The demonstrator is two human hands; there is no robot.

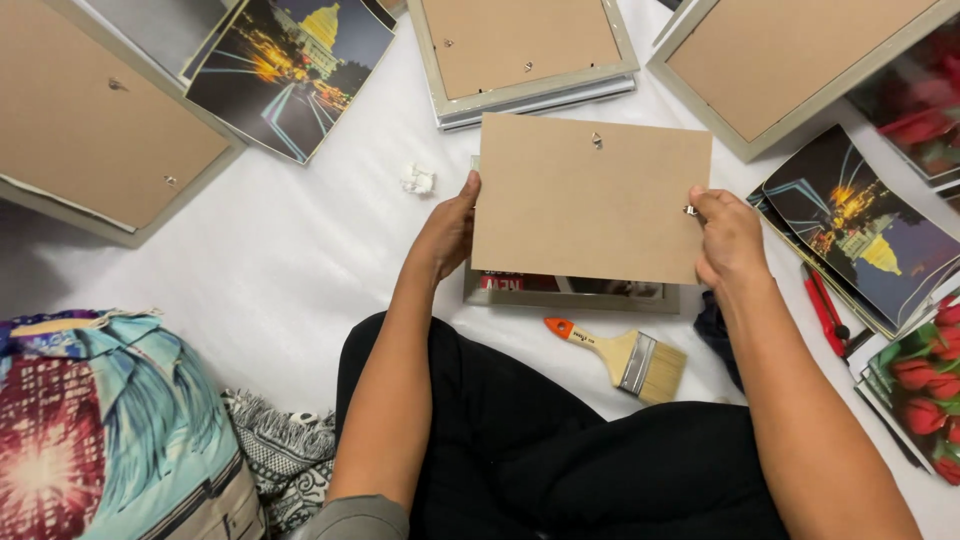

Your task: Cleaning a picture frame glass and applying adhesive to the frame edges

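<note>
I hold a brown fibreboard backing panel by both short edges, level above a silver picture frame that lies on the white sheet. My left hand grips the panel's left edge, thumb on top. My right hand grips the right edge beside a small metal clip. A metal hanger sits near the panel's top edge. A strip of a print with red colour shows inside the frame below the panel.
A paintbrush with an orange-tipped wooden handle lies just in front of the frame. Stacked frames lie face down at the top, top right and left. Night-city prints and red tulip prints lie around. A red cutter and a patterned cushion are nearby.
</note>
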